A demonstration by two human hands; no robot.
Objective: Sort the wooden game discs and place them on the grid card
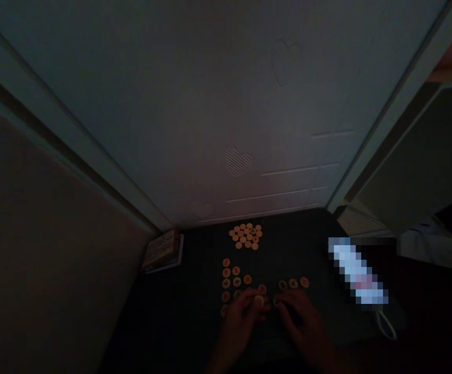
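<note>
Your left hand (242, 310) pinches a pale, flat round disc (259, 301); beside it, your right hand's (299, 311) fingertips narrow at a small dim round disc (276, 300), grip too dark to tell. Your left hand partly hides columns of pale, red-marked round discs (226, 272) on the dark tabletop (179, 306), with a cluster of mostly plain pale discs (243, 239) farther beyond.

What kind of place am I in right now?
Probably a dim corner of a home, though the low light leaves some doubt. A dark table stands against a pale panel with raised hearts, and small round pieces lie on the table.
</note>
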